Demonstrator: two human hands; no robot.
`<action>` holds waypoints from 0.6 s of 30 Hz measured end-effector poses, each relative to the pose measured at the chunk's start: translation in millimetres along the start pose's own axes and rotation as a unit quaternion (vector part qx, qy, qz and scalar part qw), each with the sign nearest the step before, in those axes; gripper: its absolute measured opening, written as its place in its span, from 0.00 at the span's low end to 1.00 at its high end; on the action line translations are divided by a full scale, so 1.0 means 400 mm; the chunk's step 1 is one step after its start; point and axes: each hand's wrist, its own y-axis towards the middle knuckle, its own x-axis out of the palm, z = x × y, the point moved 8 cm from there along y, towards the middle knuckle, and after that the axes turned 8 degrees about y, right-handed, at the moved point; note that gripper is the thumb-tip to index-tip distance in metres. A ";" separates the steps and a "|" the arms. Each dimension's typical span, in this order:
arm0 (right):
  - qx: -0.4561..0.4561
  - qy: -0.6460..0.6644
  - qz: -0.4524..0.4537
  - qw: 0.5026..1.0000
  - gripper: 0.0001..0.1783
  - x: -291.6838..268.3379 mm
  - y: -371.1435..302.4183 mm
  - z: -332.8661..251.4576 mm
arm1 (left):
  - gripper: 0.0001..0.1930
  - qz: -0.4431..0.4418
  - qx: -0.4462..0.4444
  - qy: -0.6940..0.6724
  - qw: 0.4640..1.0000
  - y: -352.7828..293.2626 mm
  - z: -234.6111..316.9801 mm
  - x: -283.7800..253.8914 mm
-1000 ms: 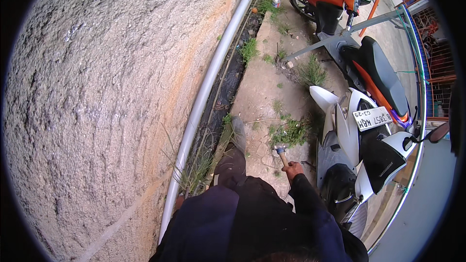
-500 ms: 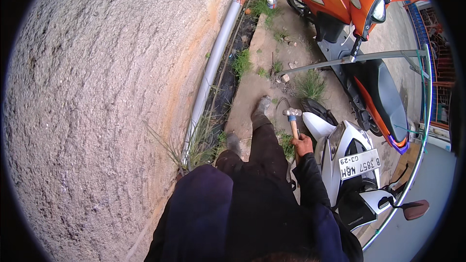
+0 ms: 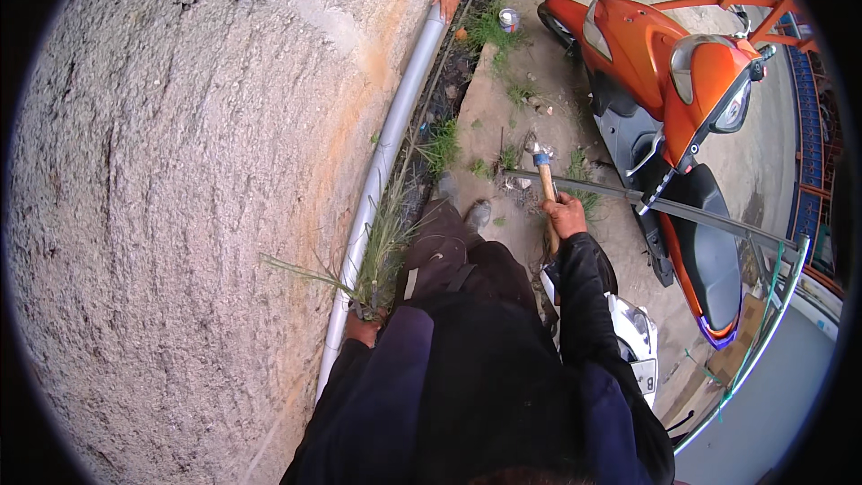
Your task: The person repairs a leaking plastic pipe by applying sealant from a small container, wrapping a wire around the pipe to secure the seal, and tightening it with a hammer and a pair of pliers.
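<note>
My right hand (image 3: 565, 216) is wrapped round the wooden handle of a hammer (image 3: 547, 178), whose metal head points away from me above a blue band. At my left side, low by the wall, my left hand (image 3: 364, 330) is closed at the base of a clump of long green grass (image 3: 382, 256). Its fingers are partly hidden. Beside that hand a grey pipe (image 3: 384, 148) runs along the foot of the rough wall. Farther along, a co-worker's hand (image 3: 448, 2) rests on the same pipe.
The rough wall (image 3: 206, 171) rises on my left. An orange scooter (image 3: 646, 45) stands to the right, with a metal rail (image 3: 691, 207) crossing before it. A white motorcycle (image 3: 633, 332) is near my right arm. A small bucket (image 3: 509, 20) sits by weeds and a dark gutter.
I have moved forward along the wall, the white motorcycle slipping back beside me. The hammer has come forward, and my left hand now shows at the grass clump.
</note>
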 end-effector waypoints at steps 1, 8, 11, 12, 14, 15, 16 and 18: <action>-0.021 0.006 0.023 0.999 0.21 -0.008 0.029 -0.047 | 0.15 0.002 -0.008 0.001 1.000 0.028 0.006 0.014; -0.057 -0.105 0.069 0.990 0.23 -0.066 0.330 -0.303 | 0.19 0.018 0.009 0.196 0.980 0.291 -0.084 0.097; -0.008 -0.187 0.078 0.979 0.23 -0.143 0.451 -0.312 | 0.17 0.010 -0.105 0.200 0.974 0.370 0.313 0.065; -0.004 -0.185 0.077 0.980 0.23 -0.140 0.483 -0.344 | 0.18 -0.025 -0.098 0.076 0.992 0.393 0.378 0.059; -0.016 -0.194 0.081 0.978 0.24 -0.115 0.546 -0.410 | 0.18 -0.055 -0.092 -0.044 0.993 0.451 0.469 0.054; -0.012 -0.193 0.085 0.977 0.24 -0.114 0.579 -0.419 | 0.16 -0.024 -0.054 -0.011 0.998 0.496 0.520 0.054; -0.017 -0.202 0.087 0.975 0.24 -0.111 0.613 -0.427 | 0.15 0.007 -0.016 0.022 1.000 0.542 0.565 0.054; -0.007 -0.260 0.096 0.961 0.23 -0.081 0.688 -0.425 | 0.14 -0.035 -0.028 0.015 0.999 0.628 0.593 0.084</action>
